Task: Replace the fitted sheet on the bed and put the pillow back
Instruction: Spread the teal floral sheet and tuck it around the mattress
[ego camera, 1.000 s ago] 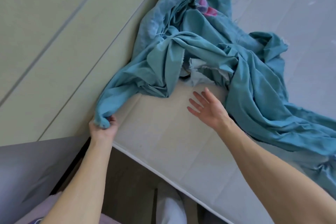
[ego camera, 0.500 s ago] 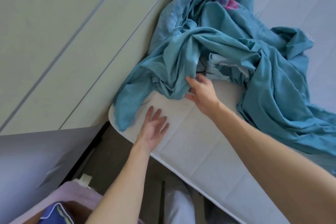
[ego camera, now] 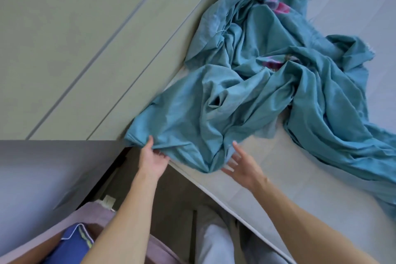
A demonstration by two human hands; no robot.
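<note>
A teal fitted sheet [ego camera: 252, 96] with pink flowers on its far part lies crumpled over the corner of the white mattress [ego camera: 285, 180]. Its near edge hangs over the mattress corner. My left hand [ego camera: 153, 158] pinches that edge at the corner by the wall, thumb on top of the cloth. My right hand [ego camera: 244, 165] hovers just right of the bunched fold, fingers spread, holding nothing. No pillow is in sight.
A pale green panelled wall [ego camera: 85, 38] runs along the left of the mattress. A grey surface [ego camera: 42, 178] sits at lower left, with a dark gap and wooden floor [ego camera: 175, 203] beside the bed. A lilac container [ego camera: 94, 216] with a blue item [ego camera: 72, 246] is below.
The sheet has been pulled down over the bare mattress corner. My left hand went from flat on the mattress to gripping the edge; my right hand let go of the cloth and opened.
</note>
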